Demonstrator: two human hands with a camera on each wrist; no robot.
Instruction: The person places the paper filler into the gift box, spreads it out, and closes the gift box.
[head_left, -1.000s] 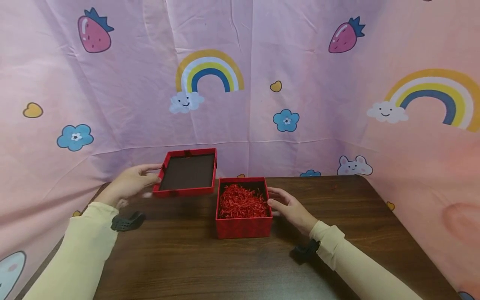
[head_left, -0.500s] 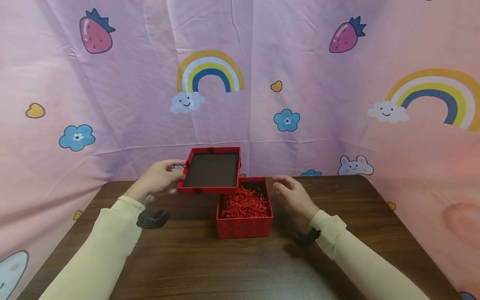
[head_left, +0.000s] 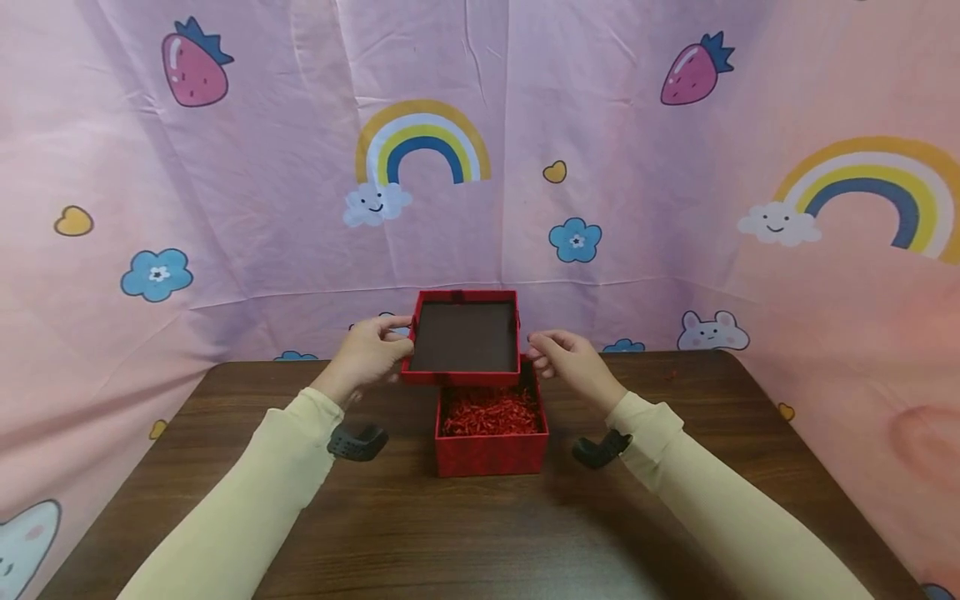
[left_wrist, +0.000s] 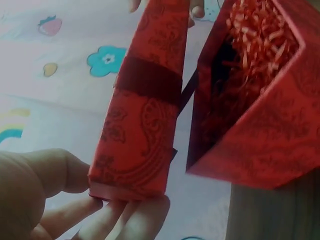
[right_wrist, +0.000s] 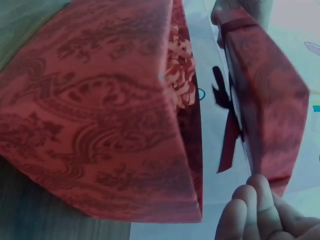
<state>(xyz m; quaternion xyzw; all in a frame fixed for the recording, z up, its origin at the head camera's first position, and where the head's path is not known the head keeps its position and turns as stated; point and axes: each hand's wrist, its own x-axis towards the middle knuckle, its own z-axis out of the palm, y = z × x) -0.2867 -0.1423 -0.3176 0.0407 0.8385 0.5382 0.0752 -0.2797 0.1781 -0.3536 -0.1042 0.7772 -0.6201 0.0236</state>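
Observation:
My left hand (head_left: 367, 357) pinches the left edge of a square red box lid (head_left: 467, 337). The lid hangs tilted above the back of a red patterned box (head_left: 491, 454), its dark inside turned towards me. Red shredded paper (head_left: 495, 412) fills the box, partly hidden behind the lid. In the left wrist view, thumb and fingers grip one end of the lid's side. Just off the lid's right edge is my right hand (head_left: 573, 367), fingers loosely bent, holding nothing that I can see. A dark red ribbon (right_wrist: 229, 132) dangles by the lid in the right wrist view.
Box and hands are over a dark wooden table (head_left: 420, 533). Behind it hangs a pastel cloth (head_left: 630, 225) printed with rainbows, strawberries and flowers. Each wrist wears a black band (head_left: 358, 442). A small red scrap (head_left: 670, 375) lies at the back right.
The left hand has carried the lid rightwards, from beside the box to above its back. My right hand has left the box's right side and risen towards the lid. The box stays put.

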